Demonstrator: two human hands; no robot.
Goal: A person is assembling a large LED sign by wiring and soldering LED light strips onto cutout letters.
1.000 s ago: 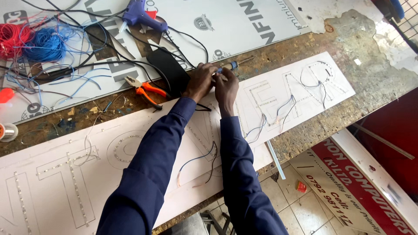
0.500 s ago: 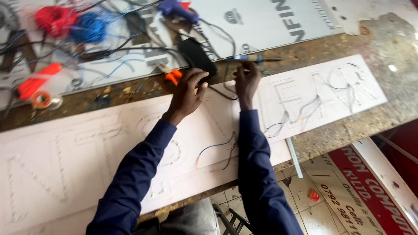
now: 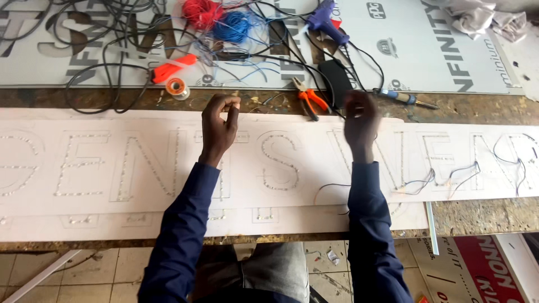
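The left hand (image 3: 218,124) is raised above the white sign board (image 3: 140,168), its fingers (image 3: 227,104) curled in and pinched toward the thumb. Whether a thin wire sits in that pinch cannot be told. The right hand (image 3: 359,120) is blurred, also raised over the board; its fingers look loosely bunched, and their opening and any load cannot be told. Both forearms, in dark blue sleeves, cross the near edge of the counter (image 3: 483,216).

The sign board lies lengthwise along the near half of the counter, directly under both hands. Its letter outlines are dotted with small lamps, and thin dark wires (image 3: 449,174) loop over the letters toward the right end, judged to be the wired part.

Just beyond the hands, on the bare strip of counter, lie orange-handled pliers (image 3: 309,100), touching or just beside a black box (image 3: 336,81), and a blue-handled screwdriver (image 3: 401,98) to their right. All are within reach, which appears deliberate. A small spool of solder (image 3: 178,88) and an orange tool (image 3: 173,68) sit beyond the left hand.

Along the far edge a printed grey sheet (image 3: 449,50) carries tangled black cable, a red wire bundle (image 3: 199,12), a blue wire bundle (image 3: 233,25) and a blue glue gun (image 3: 325,21).
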